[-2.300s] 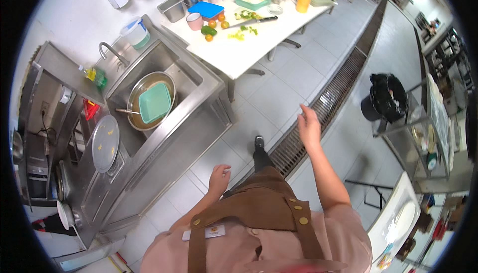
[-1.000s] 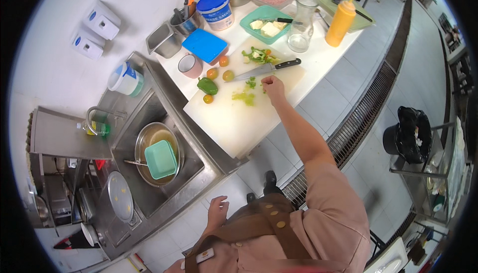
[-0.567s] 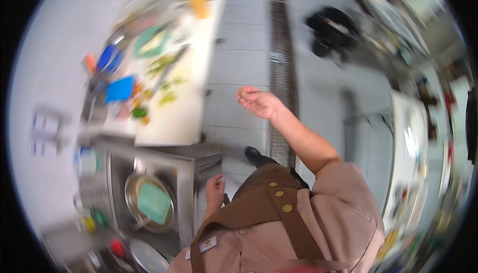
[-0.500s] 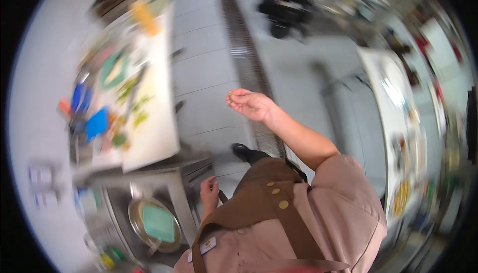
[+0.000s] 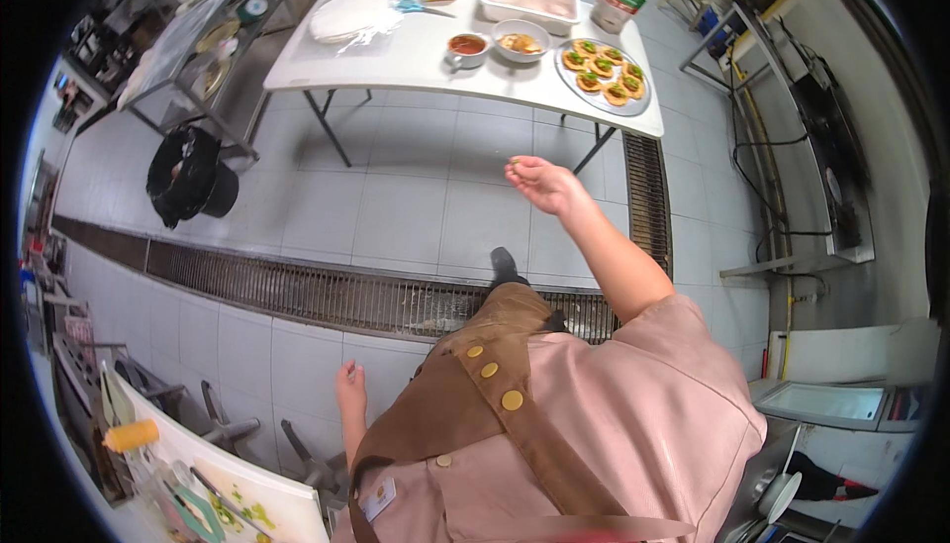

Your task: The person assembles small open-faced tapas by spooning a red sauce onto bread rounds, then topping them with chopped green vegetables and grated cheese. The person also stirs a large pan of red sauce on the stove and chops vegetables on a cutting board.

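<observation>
My right hand (image 5: pixel 539 184) is held out ahead of me, its fingers pinched on something small that I cannot make out. It is in the air over the floor, short of a white folding table (image 5: pixel 396 73). On the table's right end is a round metal tray (image 5: pixel 586 93) of small golden rounds (image 5: pixel 600 65) with green topping. Beside it are a white bowl (image 5: pixel 521 53) of food and a cup of red sauce (image 5: pixel 467 45). Low at my left side hangs my left hand (image 5: pixel 350 383), loosely curled with the fingers a little apart and nothing visible in it.
A white tub (image 5: pixel 529 6), a green pouch (image 5: pixel 618 3), blue-handled scissors (image 5: pixel 421 8) and a plastic-covered white mound (image 5: pixel 353 16) are on the table. A black bin (image 5: pixel 183 177) stands left. Floor grating (image 5: pixel 327 291) crosses underfoot. A cutting board (image 5: pixel 282 493) with green scraps is behind left.
I have turned right, away from the cutting board counter, and the white table now lies ahead. My right hand stays stretched out and pinched; the left hand still hangs low.
</observation>
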{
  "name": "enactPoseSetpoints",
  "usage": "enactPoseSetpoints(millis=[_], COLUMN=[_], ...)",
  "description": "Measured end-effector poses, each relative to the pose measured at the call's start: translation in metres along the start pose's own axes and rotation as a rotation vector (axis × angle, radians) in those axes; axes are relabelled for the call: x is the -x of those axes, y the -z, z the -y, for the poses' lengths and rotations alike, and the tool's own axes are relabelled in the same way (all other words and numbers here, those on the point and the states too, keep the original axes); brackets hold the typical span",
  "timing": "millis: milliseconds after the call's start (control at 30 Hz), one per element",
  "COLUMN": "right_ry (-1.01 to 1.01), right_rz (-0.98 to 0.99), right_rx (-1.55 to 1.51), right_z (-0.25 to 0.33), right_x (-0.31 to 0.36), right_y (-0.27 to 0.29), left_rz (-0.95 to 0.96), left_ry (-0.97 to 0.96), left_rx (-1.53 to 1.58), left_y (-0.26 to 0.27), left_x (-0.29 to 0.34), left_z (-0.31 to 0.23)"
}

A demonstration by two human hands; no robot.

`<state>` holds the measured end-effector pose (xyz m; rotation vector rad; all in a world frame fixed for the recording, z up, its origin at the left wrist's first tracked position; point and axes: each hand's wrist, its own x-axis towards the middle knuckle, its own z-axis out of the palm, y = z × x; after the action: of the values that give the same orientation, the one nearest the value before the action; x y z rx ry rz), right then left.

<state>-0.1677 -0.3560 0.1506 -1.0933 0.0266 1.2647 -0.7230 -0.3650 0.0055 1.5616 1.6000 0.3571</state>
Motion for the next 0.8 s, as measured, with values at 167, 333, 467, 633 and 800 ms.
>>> enactPoseSetpoints(millis=[167,333,467,633,800], right_ry=[0.184,0.327,0.507,0.811,0.886], right_rz=[-0.261,-0.410,-0.578,-0.661,-0.518], right_rx=[-0.048,0.087,0.410,1.355,1.649], right_z=[0.100,0.211,0.263,0.285,0.275], right_x=[-0.032,-0.110,-0.184,-0.228,-0.226], right_y=[0.112,0.190,0.229,0.261,0.262], left_rz=[0.080,0.108,0.147,0.146,0.087], left_ry=[-0.115,-0.076,-0.003,0.088,0.228], left_rx=[0.010,0.100,0.147,0.224,0.217], left_y=[-0.064,-0.161,-0.235,-0.279,-0.275], left_x=[-0.061,-0.086,-0.087,-0.085,-0.083], left_z=[-0.077,-0.160,-0.212,-0.252,-0.260])
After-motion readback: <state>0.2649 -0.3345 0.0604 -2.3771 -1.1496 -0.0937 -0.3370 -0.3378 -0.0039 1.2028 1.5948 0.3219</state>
